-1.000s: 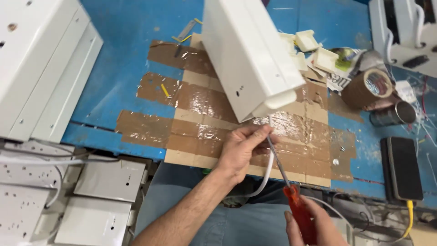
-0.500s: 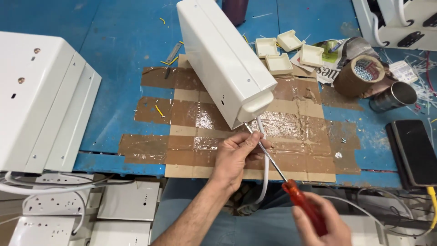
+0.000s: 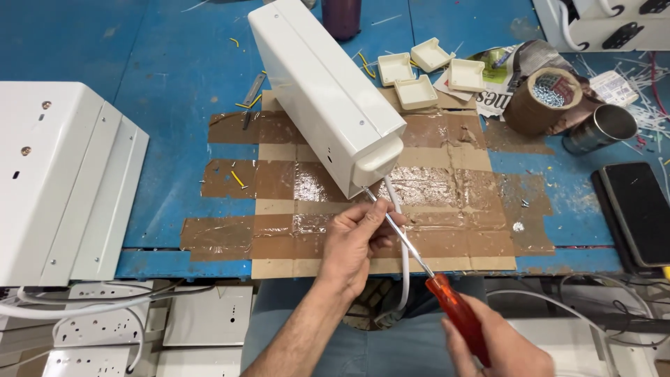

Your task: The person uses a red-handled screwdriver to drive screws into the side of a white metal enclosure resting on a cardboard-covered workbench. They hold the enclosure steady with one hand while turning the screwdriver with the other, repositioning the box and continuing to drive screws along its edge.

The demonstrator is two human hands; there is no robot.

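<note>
A long white metal box (image 3: 322, 94) lies slanted across the blue workbench, its near end over a patch of cardboard and brown tape (image 3: 447, 209). A white cable (image 3: 403, 255) comes out of that near end and hangs off the bench edge. My left hand (image 3: 356, 241) pinches the cable and the screwdriver's shaft just below the box's end. My right hand (image 3: 499, 345) grips the red handle of the screwdriver (image 3: 457, 318), whose tip points into the box's lower corner.
A large white metal housing (image 3: 59, 174) fills the left side. Several small white plastic caps (image 3: 419, 70), a brown tape roll (image 3: 541, 101) holding screws, a steel cup (image 3: 600, 129) and a dark phone (image 3: 638, 209) lie to the right. White socket plates (image 3: 105, 324) sit below the bench.
The view has shifted so the box sits higher and further back. My left hand stays pinched on the cable and shaft; my right hand keeps the screwdriver at the box's corner.
</note>
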